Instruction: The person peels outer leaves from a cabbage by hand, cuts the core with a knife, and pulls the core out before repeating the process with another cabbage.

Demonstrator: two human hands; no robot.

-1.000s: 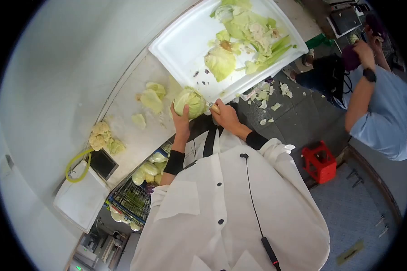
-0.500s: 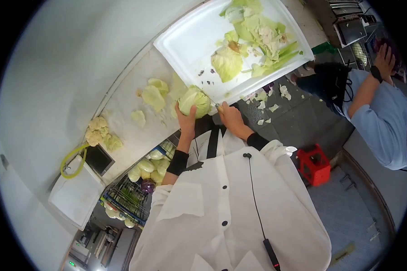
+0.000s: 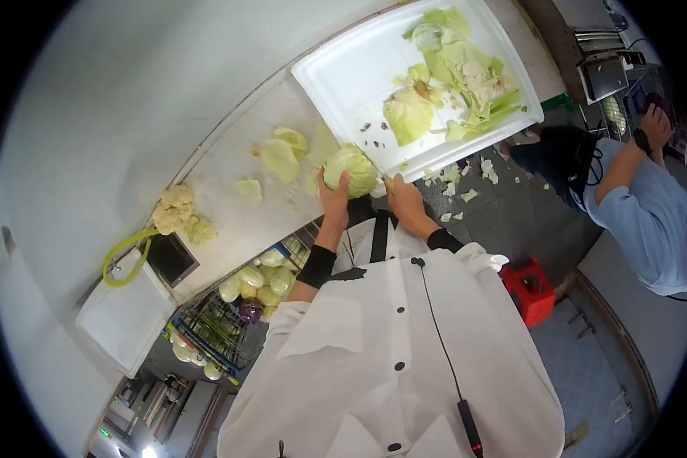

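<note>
A round green cabbage rests at the counter's front edge, beside the near corner of a white tray. My left hand is closed around its near left side. On the cabbage's right, my right hand grips the handle of a knife, whose blade lies against the cabbage and is hard to make out. Loose leaves lie on the counter to the left. Inside the tray are more leaves and small dark scraps.
Cauliflower sits at the counter's left, near a yellow hose. Below stands a cart with wrapped vegetables. Scraps litter the floor, a red stool stands right, and another person works at far right.
The whole view has shifted, so the tray, cabbage and both my hands appear farther right. My grip on the cabbage and knife looks the same. The other person's hand has moved slightly.
</note>
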